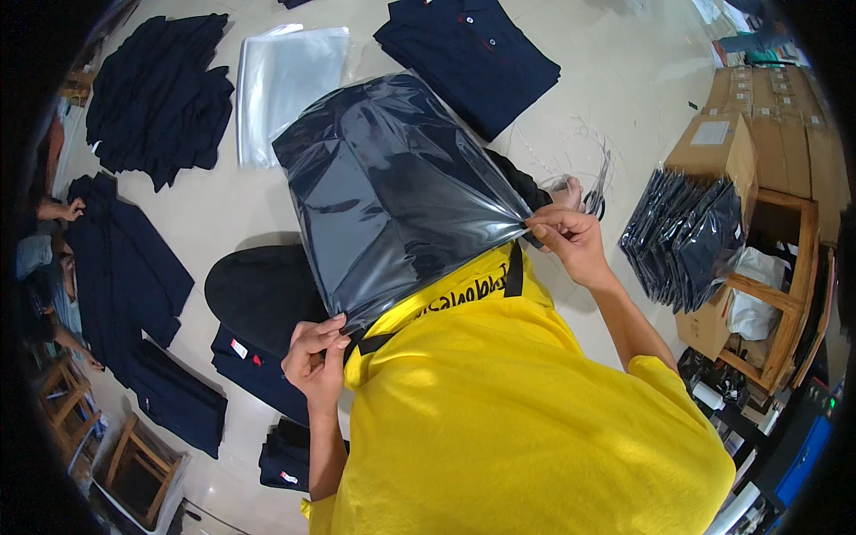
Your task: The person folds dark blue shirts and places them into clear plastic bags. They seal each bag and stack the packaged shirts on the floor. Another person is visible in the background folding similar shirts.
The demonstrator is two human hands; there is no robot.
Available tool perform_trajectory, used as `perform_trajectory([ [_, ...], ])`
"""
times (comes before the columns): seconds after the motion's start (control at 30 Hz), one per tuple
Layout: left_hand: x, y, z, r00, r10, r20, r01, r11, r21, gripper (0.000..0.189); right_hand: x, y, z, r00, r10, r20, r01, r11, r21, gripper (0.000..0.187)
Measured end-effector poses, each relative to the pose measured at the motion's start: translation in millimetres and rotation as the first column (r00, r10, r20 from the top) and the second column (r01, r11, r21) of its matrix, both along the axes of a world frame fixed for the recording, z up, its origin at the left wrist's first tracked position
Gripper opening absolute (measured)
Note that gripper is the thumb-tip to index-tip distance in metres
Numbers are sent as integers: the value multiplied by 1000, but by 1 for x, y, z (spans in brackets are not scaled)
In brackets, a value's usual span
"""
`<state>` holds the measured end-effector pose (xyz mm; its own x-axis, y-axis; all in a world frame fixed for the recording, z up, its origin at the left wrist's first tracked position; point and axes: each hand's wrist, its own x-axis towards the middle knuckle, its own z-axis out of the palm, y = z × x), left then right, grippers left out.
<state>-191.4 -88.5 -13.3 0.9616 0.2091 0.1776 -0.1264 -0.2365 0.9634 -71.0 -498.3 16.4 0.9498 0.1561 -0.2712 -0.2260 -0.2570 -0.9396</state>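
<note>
Across my lap lies a folded dark garment inside a glossy clear plastic bag (394,180). My left hand (315,358) pinches the bag's near left corner between thumb and fingers. The near right corner is gathered in the fingertips of my right hand (568,237), and creases in the film fan out from there. Past the bag's far right edge sits a stack of folded navy garments (498,67) with buttons showing. A pile of flat clear plastic bags (287,93) rests on the floor beyond the far left edge, partly covered by the bagged garment.
Scissors (595,200) and loose threads lie beside my foot. At right, bagged garments (689,234) lean against cardboard boxes (722,144) and a wooden frame (802,267). Dark clothes (160,93) spread at left, where another person's hand (72,208) touches a dark garment (120,267).
</note>
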Motion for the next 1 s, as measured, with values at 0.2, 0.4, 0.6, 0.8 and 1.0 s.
perform_trajectory([
  [0.2, -6, -1, -5, 999, 37, 27, -38, 997, 62, 22, -5, 3, 1, 998, -52, -33, 53, 998, 40, 13],
  [0.4, -14, -9, -17, 995, 95, 18, -95, 995, -34, 17, -7, 4, 1, 996, -78, -40, 80, 995, 64, 11],
  [0.6, -15, -18, -11, 990, 135, -27, -138, 980, -143, 15, -13, 14, -7, 979, -199, -43, 203, 971, 129, 8],
  [0.8, -13, -25, 1, 931, 206, -303, -281, 932, -229, 9, -14, 24, -6, 943, -307, -133, 324, 935, 141, 5],
  [1.0, -8, -31, 8, 842, 217, -494, -451, 785, -424, 15, -9, 38, 13, 902, -368, -227, 400, 910, 112, 3],
])
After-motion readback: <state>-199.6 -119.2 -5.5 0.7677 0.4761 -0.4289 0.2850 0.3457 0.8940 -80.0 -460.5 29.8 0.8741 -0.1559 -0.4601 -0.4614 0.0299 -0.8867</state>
